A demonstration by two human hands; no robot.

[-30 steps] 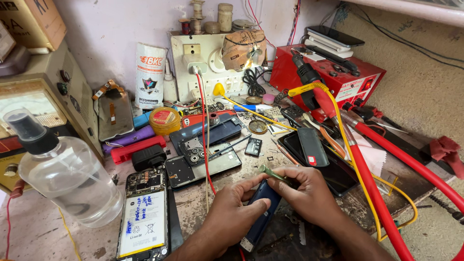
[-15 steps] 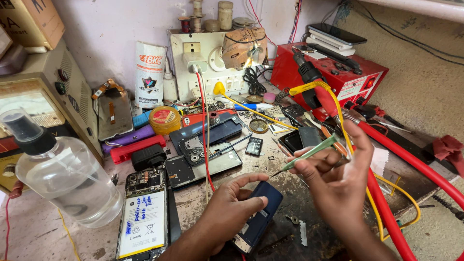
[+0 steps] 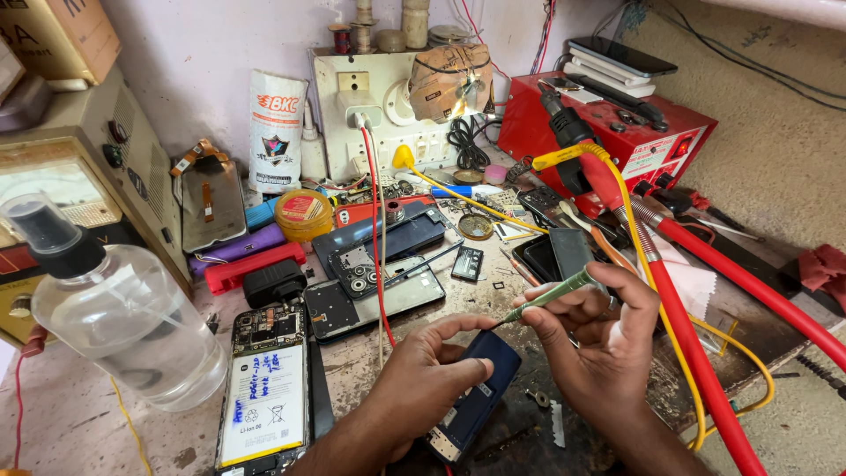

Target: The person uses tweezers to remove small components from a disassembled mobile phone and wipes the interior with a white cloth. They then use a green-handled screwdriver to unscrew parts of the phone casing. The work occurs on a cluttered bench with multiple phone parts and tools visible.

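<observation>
Head view: my right hand (image 3: 599, 339) pinches one green screwdriver (image 3: 551, 295) in closed fingers, tip at the top edge of one dark blue phone (image 3: 476, 397). My left hand (image 3: 423, 379) is curled over that phone, pressing it to the bench (image 3: 88, 432). I judge the tip could slip and gouge it if the phone shifts. Outward I count one loose screw (image 3: 542, 398), two red hoses (image 3: 705, 370), one spray bottle (image 3: 115, 308), one opened phone (image 3: 264, 388) showing its battery.
</observation>
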